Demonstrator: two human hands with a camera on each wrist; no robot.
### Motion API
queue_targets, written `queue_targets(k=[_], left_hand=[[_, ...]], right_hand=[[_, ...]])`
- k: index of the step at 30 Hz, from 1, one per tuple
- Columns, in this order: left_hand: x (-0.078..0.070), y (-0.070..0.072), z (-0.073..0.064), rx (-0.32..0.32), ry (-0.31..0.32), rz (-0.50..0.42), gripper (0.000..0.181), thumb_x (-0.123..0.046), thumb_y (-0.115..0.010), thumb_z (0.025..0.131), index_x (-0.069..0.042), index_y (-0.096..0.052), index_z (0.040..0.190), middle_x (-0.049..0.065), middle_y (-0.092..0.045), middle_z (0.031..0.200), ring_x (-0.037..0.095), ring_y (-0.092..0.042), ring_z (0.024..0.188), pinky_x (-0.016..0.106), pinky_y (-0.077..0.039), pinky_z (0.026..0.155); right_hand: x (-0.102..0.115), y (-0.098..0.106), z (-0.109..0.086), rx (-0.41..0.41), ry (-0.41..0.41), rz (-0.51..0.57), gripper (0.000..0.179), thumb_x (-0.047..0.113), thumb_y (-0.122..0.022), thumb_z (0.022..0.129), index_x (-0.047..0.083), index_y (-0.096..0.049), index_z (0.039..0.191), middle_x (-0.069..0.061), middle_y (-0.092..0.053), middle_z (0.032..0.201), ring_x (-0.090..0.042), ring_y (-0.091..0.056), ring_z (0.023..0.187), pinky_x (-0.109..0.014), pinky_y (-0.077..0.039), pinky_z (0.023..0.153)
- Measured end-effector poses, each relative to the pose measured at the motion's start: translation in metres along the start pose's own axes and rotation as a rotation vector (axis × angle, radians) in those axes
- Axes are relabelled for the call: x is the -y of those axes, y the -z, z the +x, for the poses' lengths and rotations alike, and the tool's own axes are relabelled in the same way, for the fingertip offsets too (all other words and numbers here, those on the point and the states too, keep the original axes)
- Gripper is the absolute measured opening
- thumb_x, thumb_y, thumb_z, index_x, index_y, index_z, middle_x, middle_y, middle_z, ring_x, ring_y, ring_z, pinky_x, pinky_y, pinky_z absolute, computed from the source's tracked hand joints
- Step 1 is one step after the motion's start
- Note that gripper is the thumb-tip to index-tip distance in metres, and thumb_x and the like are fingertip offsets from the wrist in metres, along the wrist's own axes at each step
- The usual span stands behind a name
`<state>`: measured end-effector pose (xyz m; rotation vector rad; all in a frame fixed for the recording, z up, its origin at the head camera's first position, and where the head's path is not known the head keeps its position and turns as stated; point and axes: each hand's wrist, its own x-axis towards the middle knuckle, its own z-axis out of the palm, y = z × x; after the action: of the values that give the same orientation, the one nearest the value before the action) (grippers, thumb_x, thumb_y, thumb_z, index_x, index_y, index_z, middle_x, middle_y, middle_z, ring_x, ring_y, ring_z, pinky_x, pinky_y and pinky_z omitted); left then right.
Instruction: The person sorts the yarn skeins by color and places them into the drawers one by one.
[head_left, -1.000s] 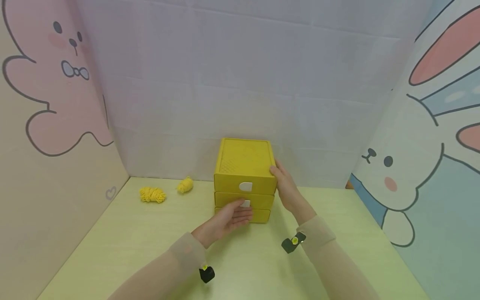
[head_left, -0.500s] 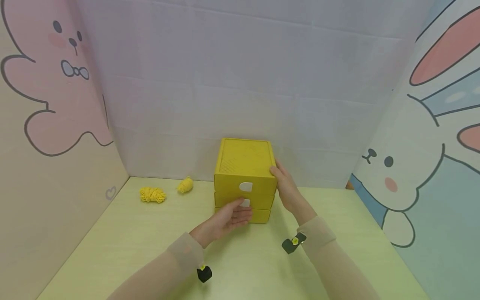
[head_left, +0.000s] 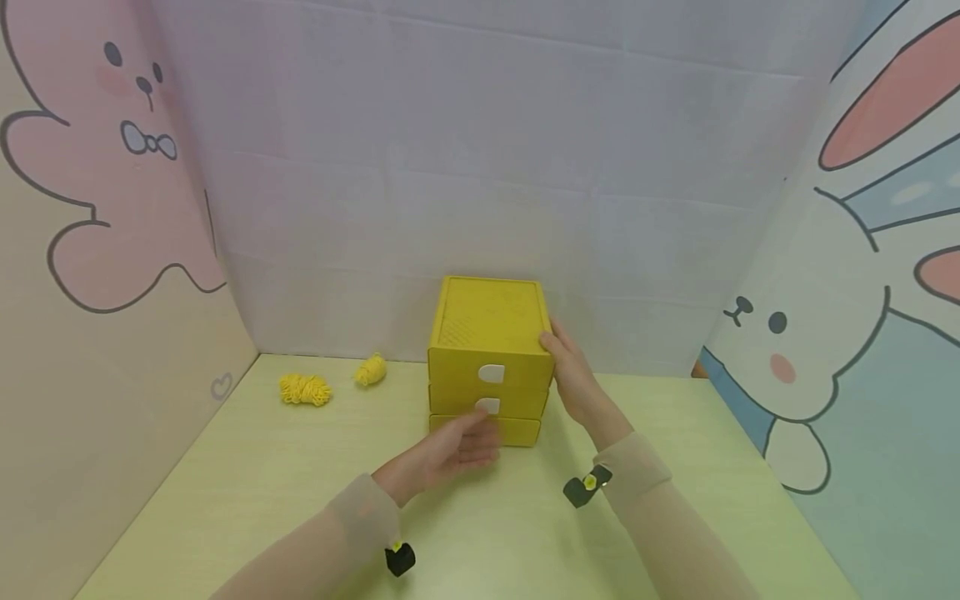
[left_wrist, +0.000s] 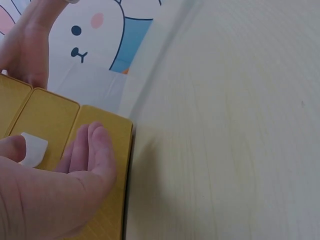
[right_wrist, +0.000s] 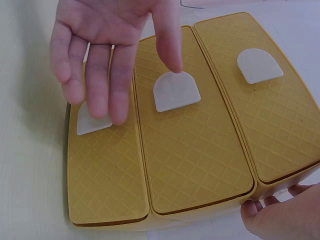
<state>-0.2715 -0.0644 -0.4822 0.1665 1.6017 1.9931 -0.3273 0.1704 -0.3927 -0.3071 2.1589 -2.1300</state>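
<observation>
A yellow three-tier drawer box [head_left: 491,312] stands against the back wall, its drawers pushed in. White tab handles mark the fronts; the middle handle [right_wrist: 176,91] shows whole in the right wrist view. My left hand [head_left: 442,454] is before the lower drawers, palm toward them and fingers loosely extended, holding nothing. In the right wrist view its thumb tip overlaps the middle handle's top, and its fingers partly cover the bottom handle [right_wrist: 90,120]. My right hand [head_left: 581,383] grips the box's right side, thumb at the top front corner and fingers along the side, partly hidden.
Left of the box lie a yellow bundle of cord [head_left: 304,390] and a smaller yellow bundle [head_left: 371,370]. A pale wood-grain table [head_left: 495,533] carries everything. Cartoon-printed side walls [head_left: 795,358] and a plain back wall [head_left: 487,167] enclose it.
My left hand has drawn back slightly left and toward me, uncovering more of the middle handle. The middle drawer front sits a little further in than a second ago. My right hand stays put.
</observation>
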Motion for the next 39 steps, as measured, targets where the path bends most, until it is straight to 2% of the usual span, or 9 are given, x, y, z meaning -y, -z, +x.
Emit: queue_targets(k=[10,17,28,39], left_hand=[[0.013,0.004,-0.001,0.005,0.029,-0.043,0.07,-0.044,-0.047,0.113,0.012,-0.043,0.154,0.032,-0.051,0.153,0.047,-0.052,0.142,0.053,-0.044,0.12],[0.02,0.005,0.001,-0.02,0.074,-0.077,0.069,-0.042,-0.046,0.114,0.015,-0.044,0.152,0.035,-0.053,0.15,0.047,-0.055,0.139,0.053,-0.045,0.118],[0.023,0.005,0.01,-0.066,0.138,-0.115,0.069,-0.042,-0.05,0.112,0.017,-0.047,0.147,0.033,-0.061,0.141,0.046,-0.061,0.132,0.053,-0.049,0.115],[0.023,0.004,0.017,-0.105,0.166,-0.196,0.065,-0.036,-0.053,0.112,0.019,-0.045,0.146,0.037,-0.056,0.145,0.048,-0.057,0.136,0.053,-0.047,0.116]], right_hand=[[-0.002,0.0,0.002,0.012,0.015,0.007,0.064,0.034,-0.038,0.116,0.022,-0.012,0.173,-0.001,-0.014,0.178,-0.028,-0.016,0.163,-0.054,-0.014,0.132],[-0.002,0.0,0.001,0.01,0.016,0.004,0.064,0.034,-0.038,0.116,0.021,-0.012,0.173,-0.001,-0.013,0.178,-0.027,-0.013,0.163,-0.054,-0.013,0.132],[-0.002,0.0,0.002,0.009,0.011,-0.003,0.064,0.035,-0.038,0.116,0.023,-0.011,0.173,0.0,-0.011,0.179,-0.026,-0.009,0.164,-0.054,-0.01,0.133],[-0.002,0.0,0.003,0.007,-0.002,0.0,0.064,0.036,-0.038,0.116,0.023,-0.012,0.173,0.0,-0.012,0.178,-0.026,-0.01,0.164,-0.054,-0.01,0.133]])
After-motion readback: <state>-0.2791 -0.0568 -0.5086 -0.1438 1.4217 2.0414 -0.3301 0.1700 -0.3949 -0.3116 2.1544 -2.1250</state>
